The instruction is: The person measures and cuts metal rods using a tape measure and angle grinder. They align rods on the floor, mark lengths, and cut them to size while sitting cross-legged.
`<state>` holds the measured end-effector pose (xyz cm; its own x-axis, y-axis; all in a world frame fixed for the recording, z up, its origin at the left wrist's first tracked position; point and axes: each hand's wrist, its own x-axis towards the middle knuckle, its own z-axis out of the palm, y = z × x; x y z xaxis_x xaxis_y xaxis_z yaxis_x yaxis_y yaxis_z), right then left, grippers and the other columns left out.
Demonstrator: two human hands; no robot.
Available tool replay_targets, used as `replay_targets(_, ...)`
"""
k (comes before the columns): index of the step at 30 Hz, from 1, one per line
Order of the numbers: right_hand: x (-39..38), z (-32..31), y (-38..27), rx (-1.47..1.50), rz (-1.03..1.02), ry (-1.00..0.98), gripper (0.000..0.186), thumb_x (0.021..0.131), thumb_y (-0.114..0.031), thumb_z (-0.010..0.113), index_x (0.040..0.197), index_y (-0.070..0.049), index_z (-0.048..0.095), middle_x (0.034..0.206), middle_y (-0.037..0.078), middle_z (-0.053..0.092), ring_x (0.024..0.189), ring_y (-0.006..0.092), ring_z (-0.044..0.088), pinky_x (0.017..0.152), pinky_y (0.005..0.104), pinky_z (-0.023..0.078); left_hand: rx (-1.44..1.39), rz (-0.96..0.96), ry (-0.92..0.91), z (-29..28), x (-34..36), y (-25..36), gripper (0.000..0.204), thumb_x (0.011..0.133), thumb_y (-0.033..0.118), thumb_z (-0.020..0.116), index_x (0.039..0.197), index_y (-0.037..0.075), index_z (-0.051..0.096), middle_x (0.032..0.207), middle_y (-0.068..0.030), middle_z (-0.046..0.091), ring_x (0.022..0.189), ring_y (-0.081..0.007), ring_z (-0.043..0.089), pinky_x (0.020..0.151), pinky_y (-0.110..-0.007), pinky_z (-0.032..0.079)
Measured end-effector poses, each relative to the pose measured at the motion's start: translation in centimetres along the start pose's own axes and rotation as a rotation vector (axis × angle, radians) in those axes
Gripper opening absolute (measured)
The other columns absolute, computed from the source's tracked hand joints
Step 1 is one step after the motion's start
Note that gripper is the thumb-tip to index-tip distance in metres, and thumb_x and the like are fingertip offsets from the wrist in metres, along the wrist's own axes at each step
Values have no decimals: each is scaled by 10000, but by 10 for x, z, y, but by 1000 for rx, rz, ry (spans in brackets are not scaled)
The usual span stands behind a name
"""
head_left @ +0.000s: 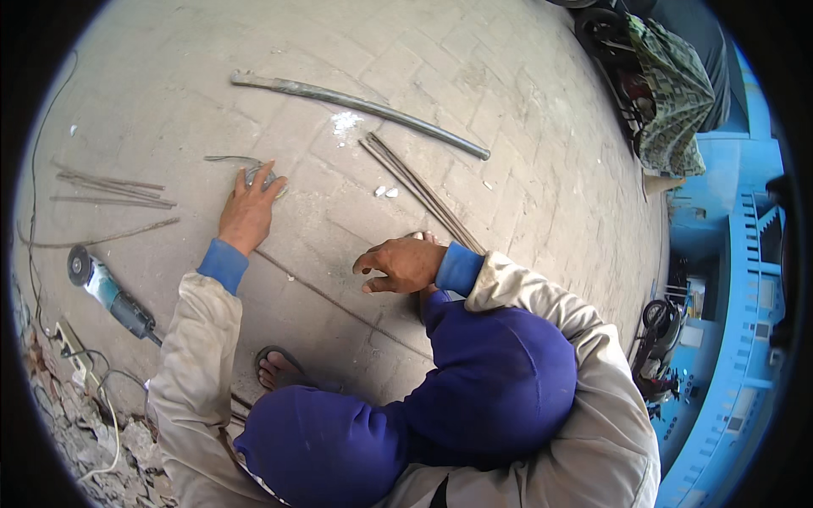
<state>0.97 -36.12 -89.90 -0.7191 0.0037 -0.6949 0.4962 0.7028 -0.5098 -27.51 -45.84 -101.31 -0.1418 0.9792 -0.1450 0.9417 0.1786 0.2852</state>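
My left hand reaches forward over a small coil of thin grey wire on the paving. Its fingers are spread and its fingertips lie over the coil, with a loose wire end sticking out to the left. My right hand hovers in front of my right knee, fingers curved, thumb apart from them, nothing between. Past it lies a bundle of thin metal rods, its near end hidden by my right wrist and sleeve. One long thin rod runs across the ground between my hands toward my legs.
A long, slightly bent metal pipe lies farther out, near white crumbs. At left are several short rods, an angle grinder and a power strip with cables beside broken rubble. A covered motorbike stands far right.
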Motion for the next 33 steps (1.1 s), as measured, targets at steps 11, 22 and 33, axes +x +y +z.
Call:
replay_targets(11, -244, 151, -45, 597, 325, 362, 560, 1039, -494, 628, 1339, -21, 633, 1088, 222, 764, 1094, 407, 715, 977, 494, 542, -428, 257, -121, -31, 32, 35, 479, 880, 252, 736, 1295, 64, 590, 1075, -132, 702, 992, -294, 746, 808, -389, 613)
replay_targets(22, -199, 259, -29, 1317, 404, 957, 1027, 1003, -779, 462, 1633, 10, 275, 1266, 316, 675, 805, 293, 767, 690, 371, 635, -1400, -187, -1422, 41, -111, 321, 367, 1105, 344, 566, 1366, 91, 510, 1262, -158, 671, 1091, -317, 761, 880, -402, 645)
replay_targets(33, -143, 312, -6, 890, 247, 563, 742, 1067, -581, 526, 1573, -47, 433, 1119, 317, 730, 1069, 478, 714, 950, 523, 557, -834, -194, -1247, 69, -161, 273, 326, 993, 308, 767, 1092, 34, 622, 1004, -56, 686, 909, -134, 699, 819, -285, 583)
